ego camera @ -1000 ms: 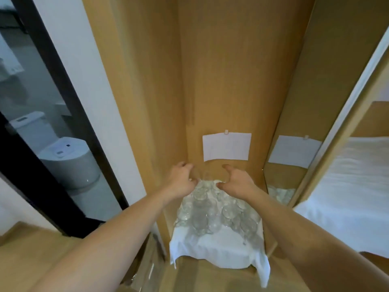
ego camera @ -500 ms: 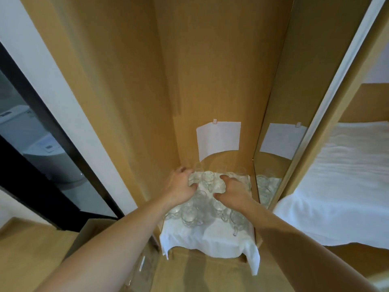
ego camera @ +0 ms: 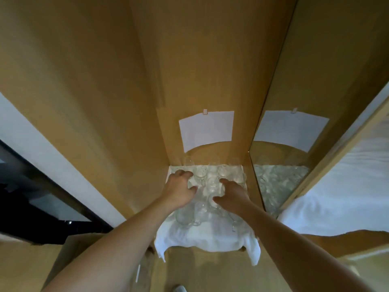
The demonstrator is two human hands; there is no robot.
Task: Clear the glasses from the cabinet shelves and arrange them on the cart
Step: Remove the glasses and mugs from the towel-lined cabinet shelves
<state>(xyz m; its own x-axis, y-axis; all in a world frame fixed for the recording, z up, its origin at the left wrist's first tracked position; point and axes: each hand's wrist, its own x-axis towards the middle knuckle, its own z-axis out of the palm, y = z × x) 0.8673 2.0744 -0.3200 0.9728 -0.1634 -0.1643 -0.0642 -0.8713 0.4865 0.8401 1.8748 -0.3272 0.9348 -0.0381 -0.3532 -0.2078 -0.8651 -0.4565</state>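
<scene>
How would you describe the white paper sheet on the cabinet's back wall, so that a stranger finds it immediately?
Look into the tall wooden cabinet. On its back panel, directly above the cloth-covered shelf crowded with clear glasses, hangs the white paper sheet from one small clip. Unlike the similar sheet to its right, which seems only a mirror reflection, this one faces you squarely.

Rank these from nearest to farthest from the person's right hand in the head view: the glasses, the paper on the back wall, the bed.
1. Glasses, right at the right hand, on the cloth.
2. Paper, above, on the back wall.
3. Bed, far right, outside the cabinet.
</scene>
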